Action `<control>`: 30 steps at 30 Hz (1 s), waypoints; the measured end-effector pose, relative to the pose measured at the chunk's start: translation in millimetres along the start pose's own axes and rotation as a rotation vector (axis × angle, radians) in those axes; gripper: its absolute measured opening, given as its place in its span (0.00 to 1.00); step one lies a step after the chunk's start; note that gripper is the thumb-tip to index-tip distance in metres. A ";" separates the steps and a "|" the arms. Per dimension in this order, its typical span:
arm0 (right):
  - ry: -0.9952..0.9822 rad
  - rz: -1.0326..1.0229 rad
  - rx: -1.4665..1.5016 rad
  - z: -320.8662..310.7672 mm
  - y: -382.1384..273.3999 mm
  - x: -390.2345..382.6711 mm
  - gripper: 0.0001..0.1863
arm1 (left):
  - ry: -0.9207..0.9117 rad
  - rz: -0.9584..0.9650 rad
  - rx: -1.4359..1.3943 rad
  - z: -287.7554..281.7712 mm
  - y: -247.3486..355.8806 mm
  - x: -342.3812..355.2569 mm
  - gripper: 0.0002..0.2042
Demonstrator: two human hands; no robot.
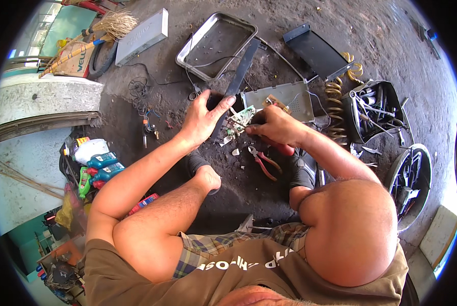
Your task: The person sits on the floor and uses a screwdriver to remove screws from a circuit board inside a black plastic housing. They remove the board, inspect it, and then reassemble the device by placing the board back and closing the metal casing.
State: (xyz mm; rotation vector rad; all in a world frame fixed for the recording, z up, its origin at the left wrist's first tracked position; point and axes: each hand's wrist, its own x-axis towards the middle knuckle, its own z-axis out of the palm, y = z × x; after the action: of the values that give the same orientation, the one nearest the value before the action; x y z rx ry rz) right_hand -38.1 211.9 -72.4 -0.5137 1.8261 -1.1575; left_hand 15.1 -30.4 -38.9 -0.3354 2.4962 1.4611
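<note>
My left hand (202, 118) is closed round a long, flat black metal strip (241, 71), which slants up and away from me. Close on its right, my right hand (280, 126) is closed on a red-handled tool (284, 149); its working end is hidden by my fingers. Between the hands are pieces of greenish circuit board (243, 118), some broken; whether they are fixed to the strip I cannot tell. Just beyond lies an open grey metal casing (301, 99) with a brownish board in it. Red-handled pliers (263, 162) lie on the ground between my feet.
A metal tray (181, 57), a black panel (317, 51) and a silver case (144, 38) lie farther off. At right are a coiled yellow hose (334, 97), a tool-filled container (358, 135) and a round basin (426, 168). Several bottles (105, 159) stand left. Loose wires (139, 87) lie nearby.
</note>
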 end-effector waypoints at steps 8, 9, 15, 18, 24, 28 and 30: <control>0.077 -0.086 0.047 11.1 4.3 14.2 0.17 | 0.040 0.024 -0.001 5.2 -2.0 0.9 0.30; 0.104 -0.145 0.064 13.5 5.1 16.1 0.17 | 0.040 0.019 -0.006 5.9 -1.1 -0.2 0.31; 0.245 -0.198 0.119 28.9 -0.5 16.6 0.16 | 0.065 0.005 0.014 10.4 -4.8 -1.7 0.31; 0.289 -0.218 0.066 35.8 8.5 19.8 0.15 | 0.079 -0.037 -0.054 14.7 -11.0 -4.3 0.31; 0.318 -0.261 -0.022 32.8 6.9 13.2 0.14 | 0.094 -0.182 -0.248 8.4 -31.6 -4.8 0.28; 0.461 -0.294 -0.031 8.7 -4.8 16.9 0.14 | 0.050 -0.283 -0.294 5.4 -45.5 -7.7 0.28; 0.496 -0.342 -0.088 -13.2 -22.4 37.3 0.14 | 0.043 -0.368 -0.327 6.3 -49.7 -15.8 0.28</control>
State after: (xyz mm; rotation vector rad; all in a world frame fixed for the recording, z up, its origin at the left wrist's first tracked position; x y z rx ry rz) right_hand -71.2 181.0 -67.8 -0.6500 2.2805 -1.5430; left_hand 45.9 -47.3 -77.9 -0.8408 2.0699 1.7036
